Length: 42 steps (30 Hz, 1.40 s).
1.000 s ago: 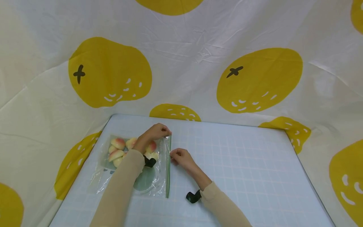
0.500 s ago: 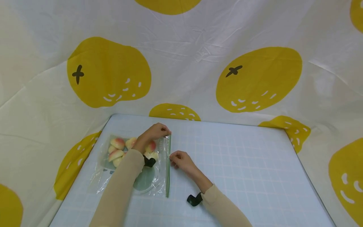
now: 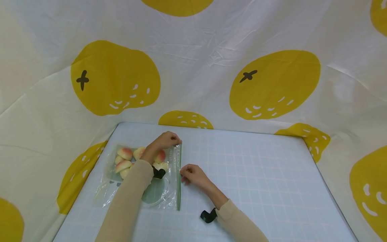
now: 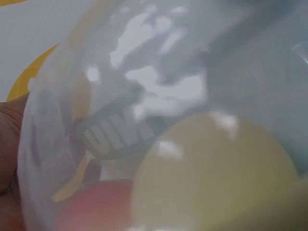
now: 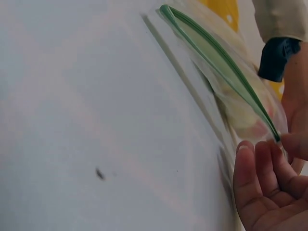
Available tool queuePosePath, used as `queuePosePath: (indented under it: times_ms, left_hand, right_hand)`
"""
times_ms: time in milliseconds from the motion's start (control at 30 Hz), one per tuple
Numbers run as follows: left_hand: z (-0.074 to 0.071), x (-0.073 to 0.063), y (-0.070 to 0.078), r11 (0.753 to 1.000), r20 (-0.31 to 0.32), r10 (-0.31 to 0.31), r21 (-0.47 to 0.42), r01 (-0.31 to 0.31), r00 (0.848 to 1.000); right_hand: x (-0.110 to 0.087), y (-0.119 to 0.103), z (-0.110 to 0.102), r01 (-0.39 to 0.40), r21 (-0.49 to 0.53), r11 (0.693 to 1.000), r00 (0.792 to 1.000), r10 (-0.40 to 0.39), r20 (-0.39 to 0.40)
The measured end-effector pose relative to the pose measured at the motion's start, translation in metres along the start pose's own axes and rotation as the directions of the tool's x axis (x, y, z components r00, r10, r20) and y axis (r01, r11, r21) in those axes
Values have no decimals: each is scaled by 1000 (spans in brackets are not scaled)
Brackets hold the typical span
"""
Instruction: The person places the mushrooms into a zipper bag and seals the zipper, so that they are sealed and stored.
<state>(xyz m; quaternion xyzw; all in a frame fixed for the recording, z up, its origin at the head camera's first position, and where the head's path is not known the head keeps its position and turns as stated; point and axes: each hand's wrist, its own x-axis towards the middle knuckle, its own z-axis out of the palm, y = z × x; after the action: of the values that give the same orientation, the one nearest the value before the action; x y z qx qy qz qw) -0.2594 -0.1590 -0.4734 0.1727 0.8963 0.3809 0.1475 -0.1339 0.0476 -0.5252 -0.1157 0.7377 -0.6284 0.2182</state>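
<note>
A clear zip-lock bag (image 3: 170,188) with a green zip strip (image 3: 179,195) along its right edge lies on the left of the table. Cream and pink peach-shaped pieces (image 3: 123,165) fill its far part. My left hand (image 3: 164,139) pinches the far corner of the strip, its forearm crossing over the bag. With thumb and fingertips my right hand (image 3: 193,174) pinches the strip near its middle. In the right wrist view the green zip (image 5: 226,67) gapes on the near side of the right hand's fingers (image 5: 248,168). Bag plastic and a pale round piece (image 4: 216,173) fill the left wrist view.
The table (image 3: 257,181) has a pale blue checked cover and extends to the right of the hands. A white curtain (image 3: 193,67) with yellow fruit prints hangs behind it and at both sides. A black wrist camera (image 3: 208,215) sits at the right cuff.
My right hand has slid a short way along the green strip toward the near side. The left hand stays at the far corner, and the bag keeps its place.
</note>
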Motion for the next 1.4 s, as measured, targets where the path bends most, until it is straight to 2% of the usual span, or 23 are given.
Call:
queuePosePath:
  times_ms: [267, 800, 1167, 1400]
  left_hand:
    - [0, 0, 0, 1000, -9, -2, 0, 2, 1000]
    - [1, -1, 4, 1000, -20, -20, 19, 20, 1000]
    - [1, 1, 4, 1000, -9, -26, 12, 26, 1000]
    - [2, 1, 3, 999, -4, -28, 17, 28, 1000]
  right_hand:
    - [-8, 1, 0, -12, -76, 997, 999, 15, 41]
    - [-20, 4, 1, -10, -94, 996, 996, 18, 87]
    - [-28, 1, 1, -41, -148, 988, 987, 63, 147]
    - [-31, 2, 0, -30, -162, 986, 975, 65, 213]
